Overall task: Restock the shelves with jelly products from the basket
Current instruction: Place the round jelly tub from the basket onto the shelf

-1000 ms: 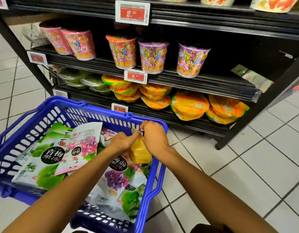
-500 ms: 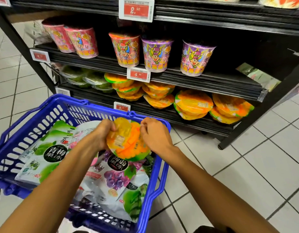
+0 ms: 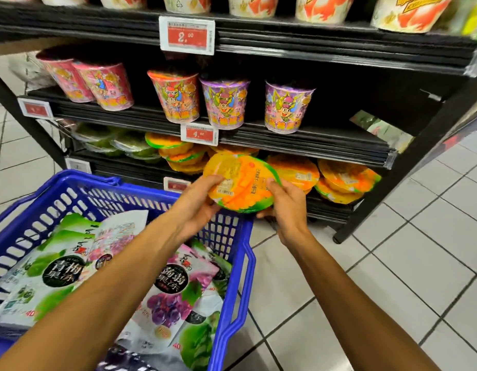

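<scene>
The basket sits before the left half of the shelving, and the pouches lie flat inside it, from its left wall across to its right wall. You hold the flat jelly tub between your left hand and right hand, just above the basket's far right corner and in front of the bottom shelf. On that shelf the stacked tubs lie along the front edge to the right of the held tub, with others toward the left end. Tall cups stand in a row on the middle shelf above. A price tag hangs from that shelf's front edge, up and left of the held tub.
</scene>
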Available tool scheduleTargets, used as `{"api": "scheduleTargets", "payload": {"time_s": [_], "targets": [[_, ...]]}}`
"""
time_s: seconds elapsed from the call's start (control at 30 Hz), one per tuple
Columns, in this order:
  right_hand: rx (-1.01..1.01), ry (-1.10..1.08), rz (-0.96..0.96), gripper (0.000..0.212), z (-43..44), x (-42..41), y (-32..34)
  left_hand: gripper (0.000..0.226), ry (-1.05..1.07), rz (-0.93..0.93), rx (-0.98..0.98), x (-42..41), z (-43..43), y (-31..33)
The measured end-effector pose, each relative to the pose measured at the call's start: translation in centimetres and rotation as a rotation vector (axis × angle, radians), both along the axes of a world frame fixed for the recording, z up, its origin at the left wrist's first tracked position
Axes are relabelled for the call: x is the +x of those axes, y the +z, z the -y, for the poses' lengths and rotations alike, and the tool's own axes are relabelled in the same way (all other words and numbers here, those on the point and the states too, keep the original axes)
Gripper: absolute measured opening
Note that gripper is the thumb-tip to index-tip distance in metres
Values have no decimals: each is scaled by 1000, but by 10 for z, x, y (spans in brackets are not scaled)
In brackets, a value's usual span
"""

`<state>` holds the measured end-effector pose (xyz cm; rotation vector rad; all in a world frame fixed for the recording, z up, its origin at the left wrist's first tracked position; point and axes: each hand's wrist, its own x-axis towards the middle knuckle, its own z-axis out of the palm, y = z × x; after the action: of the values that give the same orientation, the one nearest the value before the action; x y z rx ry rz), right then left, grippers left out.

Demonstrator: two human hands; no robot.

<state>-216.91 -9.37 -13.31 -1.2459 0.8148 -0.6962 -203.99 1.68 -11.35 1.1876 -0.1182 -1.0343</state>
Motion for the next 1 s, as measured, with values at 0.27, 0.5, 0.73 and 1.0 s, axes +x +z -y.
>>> {"api": "scheduleTargets", "payload": {"time_s": [0.27,0.5,0.73,1.0], "targets": [[-51,-294,-53,17,35,-23,-6,27,-40,398,243,-38,67,1],[-36,-397,-91,23,53,-22,-7,13,80,392,185,-52,90,-1],[39,-369,79,28,54,-19,-7,49,109,403,77,-56,89,-5],[47,-316,140,33,58,-24,-5,48,-140,577,51,-41,83,0]]}}
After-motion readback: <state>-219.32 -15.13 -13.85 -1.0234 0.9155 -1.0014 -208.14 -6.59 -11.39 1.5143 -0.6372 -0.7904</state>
